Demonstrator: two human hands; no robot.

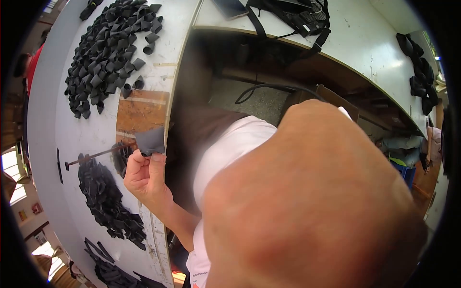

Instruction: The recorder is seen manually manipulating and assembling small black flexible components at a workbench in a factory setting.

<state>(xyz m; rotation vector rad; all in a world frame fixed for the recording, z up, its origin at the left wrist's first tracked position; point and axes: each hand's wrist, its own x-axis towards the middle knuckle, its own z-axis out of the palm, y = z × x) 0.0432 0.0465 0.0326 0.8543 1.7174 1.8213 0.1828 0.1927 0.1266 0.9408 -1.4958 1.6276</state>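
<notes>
My left hand [149,175] pinches a small dark grey fabric piece [150,140] between thumb and fingers, at the table's edge. A brown wooden board [142,113] lies just beyond it. Near the fingers, a thin metal rod [98,154] with a small end piece reaches out over the table. A large blurred patch of bare skin, which looks like my right hand or arm [312,192], is very close to the camera; its fingers cannot be made out, nor whether it holds anything.
A big heap of dark open-ended fabric tubes [103,60] covers the far left of the white table [62,134]. Flat dark pieces [105,197] form another pile nearer. At upper right, a second white table [370,53] holds a black strapped bag [300,19]. Other people are around.
</notes>
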